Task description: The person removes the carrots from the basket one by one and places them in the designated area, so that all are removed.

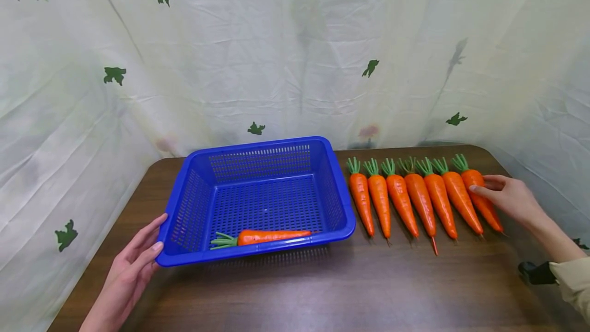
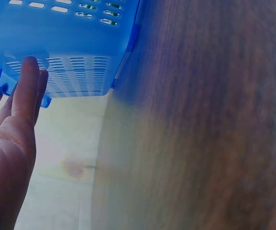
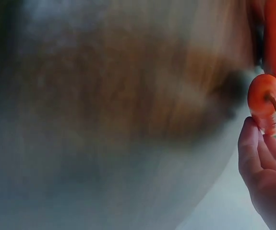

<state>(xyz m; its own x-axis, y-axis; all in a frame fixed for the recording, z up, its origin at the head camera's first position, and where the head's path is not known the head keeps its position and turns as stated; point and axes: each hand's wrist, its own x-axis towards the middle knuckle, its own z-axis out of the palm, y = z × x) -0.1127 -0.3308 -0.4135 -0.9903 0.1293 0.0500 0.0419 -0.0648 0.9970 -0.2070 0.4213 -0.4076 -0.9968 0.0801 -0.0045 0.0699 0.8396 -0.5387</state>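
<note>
My left hand (image 1: 131, 265) rests at the left corner of a blue plastic basket (image 1: 343, 204), thumb and fingertips touching its rim. In the left wrist view the fingers (image 2: 27, 91) look straight against the slotted outer wall. One carrot (image 1: 272, 237) lies inside the basket along the front wall, its green stems to the left. Right of the basket several carrots (image 1: 417, 199) lie side by side, stems toward the back. My right hand (image 1: 516, 199) pinches the rightmost carrot (image 1: 475, 181) between thumb and fingers. Its tip (image 3: 272, 103) faces the right wrist camera.
The basket and carrots are on a brown wooden table (image 1: 382, 291). A whitish curtain (image 1: 258, 65) with printed green leaves hangs behind and at both sides. A black object (image 1: 536, 273) is by the right sleeve (image 1: 573, 281).
</note>
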